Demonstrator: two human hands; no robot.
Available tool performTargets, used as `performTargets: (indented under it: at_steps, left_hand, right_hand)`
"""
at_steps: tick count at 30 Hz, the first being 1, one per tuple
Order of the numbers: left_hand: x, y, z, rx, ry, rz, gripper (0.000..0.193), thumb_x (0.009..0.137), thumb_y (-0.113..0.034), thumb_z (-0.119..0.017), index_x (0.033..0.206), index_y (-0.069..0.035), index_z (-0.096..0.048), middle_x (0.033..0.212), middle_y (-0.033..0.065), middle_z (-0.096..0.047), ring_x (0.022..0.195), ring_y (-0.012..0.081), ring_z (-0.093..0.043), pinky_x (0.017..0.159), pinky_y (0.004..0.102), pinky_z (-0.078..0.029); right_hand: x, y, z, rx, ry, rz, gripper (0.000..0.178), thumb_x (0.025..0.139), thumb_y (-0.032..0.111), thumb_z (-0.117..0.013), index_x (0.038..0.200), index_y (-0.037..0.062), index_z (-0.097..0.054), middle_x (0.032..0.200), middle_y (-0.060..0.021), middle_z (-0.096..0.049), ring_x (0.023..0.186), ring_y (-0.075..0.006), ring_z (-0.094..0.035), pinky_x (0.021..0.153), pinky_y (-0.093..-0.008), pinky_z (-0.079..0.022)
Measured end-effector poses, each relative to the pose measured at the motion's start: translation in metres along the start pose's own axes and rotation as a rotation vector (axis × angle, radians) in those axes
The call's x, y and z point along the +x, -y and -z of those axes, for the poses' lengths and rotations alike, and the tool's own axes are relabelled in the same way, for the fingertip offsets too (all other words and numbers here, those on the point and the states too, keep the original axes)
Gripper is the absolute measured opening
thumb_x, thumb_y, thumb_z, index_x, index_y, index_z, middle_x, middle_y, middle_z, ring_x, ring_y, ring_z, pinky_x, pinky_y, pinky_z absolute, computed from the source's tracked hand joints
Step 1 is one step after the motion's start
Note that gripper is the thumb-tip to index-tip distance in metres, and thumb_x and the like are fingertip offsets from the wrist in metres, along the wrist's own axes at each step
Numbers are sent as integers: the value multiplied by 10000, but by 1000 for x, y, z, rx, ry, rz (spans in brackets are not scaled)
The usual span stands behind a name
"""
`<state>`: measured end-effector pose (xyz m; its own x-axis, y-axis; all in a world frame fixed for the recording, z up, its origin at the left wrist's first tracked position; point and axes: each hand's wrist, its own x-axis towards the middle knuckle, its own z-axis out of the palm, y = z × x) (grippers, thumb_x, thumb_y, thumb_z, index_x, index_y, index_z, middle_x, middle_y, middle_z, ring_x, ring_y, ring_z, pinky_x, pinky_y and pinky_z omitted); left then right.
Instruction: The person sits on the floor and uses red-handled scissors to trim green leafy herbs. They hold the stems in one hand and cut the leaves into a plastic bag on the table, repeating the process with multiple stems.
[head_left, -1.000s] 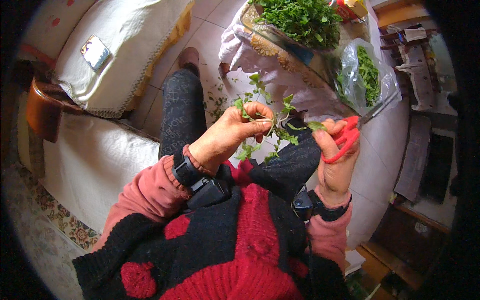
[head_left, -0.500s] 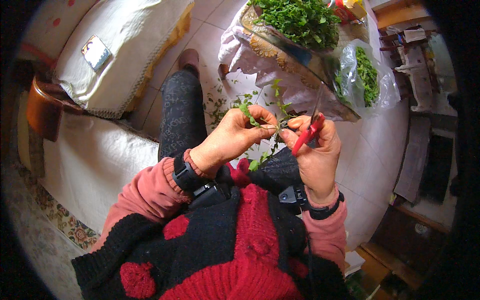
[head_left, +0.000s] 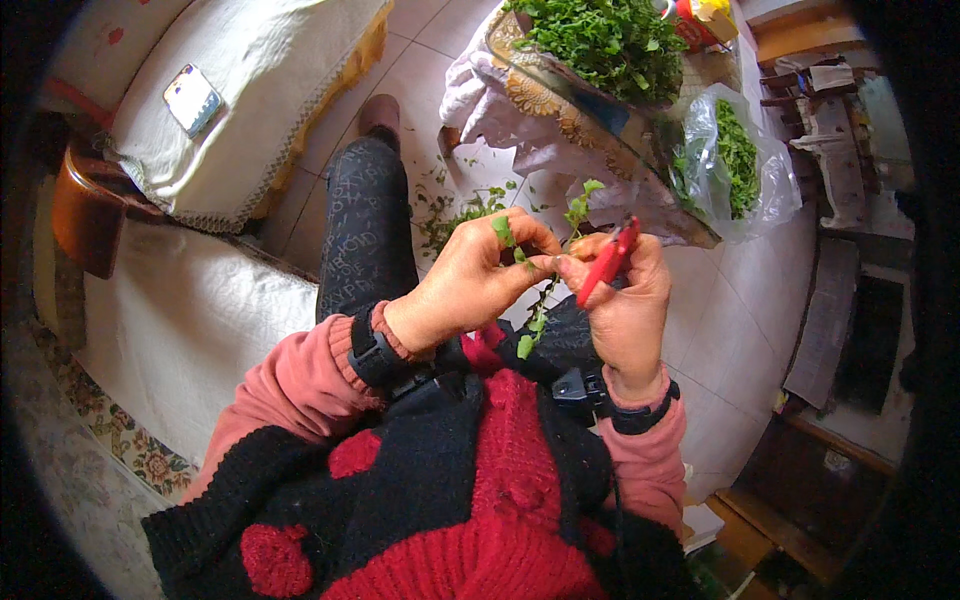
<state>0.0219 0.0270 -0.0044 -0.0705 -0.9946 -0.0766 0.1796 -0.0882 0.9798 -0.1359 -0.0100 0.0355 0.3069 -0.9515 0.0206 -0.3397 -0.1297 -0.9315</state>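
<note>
Over my lap, my left hand [head_left: 465, 280] is closed, its thumb and fingertips pinching a thin green leafy sprig [head_left: 578, 208]. More leaves of it hang below the fingers, and a small leaf shows by the left index finger. My right hand [head_left: 632, 315] is closed too, its thumb and fingertips meeting the left ones at the stem. Held across that palm is a red-handled cutting tool [head_left: 608, 265]; its blade hardly shows, so I cannot tell a knife from scissors. The fingertips hide where the stems are gripped.
A large heap of leafy greens [head_left: 605, 45] lies on the cloth-covered table [head_left: 545, 95] ahead. Beside it stands a clear plastic bag [head_left: 770, 165] of greens. Leaf scraps [head_left: 455, 215] litter the tiled floor. On a white-covered seat at left lies a phone [head_left: 192, 100].
The red-handled tool has tilted, and its blade, plain before, barely shows now. The sprig's upper leaves have shifted right. Both hands stay close together at the stem.
</note>
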Motion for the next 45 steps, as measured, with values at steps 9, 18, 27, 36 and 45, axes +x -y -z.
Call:
performTargets:
  at_steps: [9, 18, 27, 36, 45]
  left_hand:
    - [1, 0, -1, -97, 19, 72, 109, 839, -91, -603, 896, 0, -584, 790, 8, -582, 735, 63, -515, 648, 224, -435]
    - [4, 13, 8, -491, 90, 213, 82, 833, -103, -594, 880, -39, -572, 749, -10, -547, 688, 77, -503, 630, 223, -415]
    - [7, 20, 22, -781, 145, 280, 143, 838, -139, -621, 932, -55, -554, 818, -6, -551, 701, 94, -519, 650, 219, -425]
    - [9, 19, 18, -620, 179, 176, 169, 836, -168, -633, 933, -49, -561, 803, -3, -548, 718, 77, -498, 642, 221, -408]
    - [8, 20, 8, -415, 204, 75, 129, 841, -145, -617, 889, -30, -586, 796, -18, -548, 717, 68, -497, 654, 219, -417]
  right_hand:
    - [-2, -7, -8, -228, -126, 317, 231, 660, -73, -624, 827, 48, -519, 734, -84, -553, 632, -210, -545, 581, -316, -448]
    - [4, -18, -4, -130, -419, 253, 165, 775, 6, -655, 848, 57, -516, 757, -20, -538, 678, -119, -506, 641, -273, -440]
    - [-2, -39, 32, -62, -330, 114, 197, 789, -51, -626, 935, 35, -525, 868, -8, -550, 740, -85, -508, 696, -234, -456]
    - [-4, 0, 34, 370, -117, 94, 237, 757, -49, -651, 919, 49, -508, 833, -10, -530, 718, -119, -549, 670, -275, -485]
    - [-1, 2, 3, 334, -58, -122, 281, 720, -32, -701, 912, 54, -514, 831, -18, -591, 723, -70, -541, 669, -216, -454]
